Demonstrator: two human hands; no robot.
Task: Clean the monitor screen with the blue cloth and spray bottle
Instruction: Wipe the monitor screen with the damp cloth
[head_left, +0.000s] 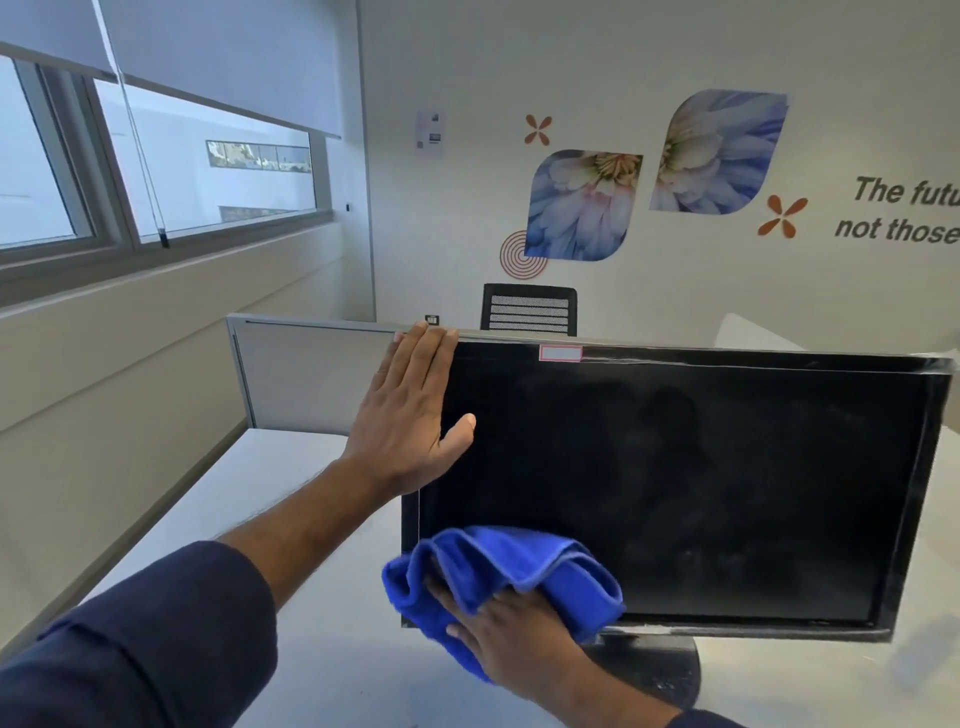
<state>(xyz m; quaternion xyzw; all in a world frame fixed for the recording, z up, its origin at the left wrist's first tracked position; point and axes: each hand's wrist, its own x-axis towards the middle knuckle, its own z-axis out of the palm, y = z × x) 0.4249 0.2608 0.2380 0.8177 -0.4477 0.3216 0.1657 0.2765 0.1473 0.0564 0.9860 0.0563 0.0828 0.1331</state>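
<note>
Item: monitor (675, 483), black, flat panel on a round dark stand, standing on a pale desk (291, 519) in front of a grey partition panel (306, 374). Screen dark and unlit; a faint hazy smearing shows across the middle and lower right of the glass, which reads as dust or residue not yet taken off, though drying spray cannot be ruled out. A small pink-edged label sits on the top bezel. Item: blue cloth (519, 566), soft, loosely bunched with a stitched hem, pressed against the lower left corner of the screen and overlapping the bottom bezel. Right hand (514, 639): behind the cloth with its fingers tucked into the folds, holding it to the glass. Left hand (410, 415): flat, fingers straight and together, thumb out, braced against the upper left edge of the monitor to steady it; it holds nothing. Spray bottle: not in view. Progress, as judged: wiping is under way at one corner; most of the screen area appears still to be covered, and whether spraying has been done cannot be told. Surroundings: window with roller blind at left, mesh-backed chair beyond the partition, wall with flower decals.
</note>
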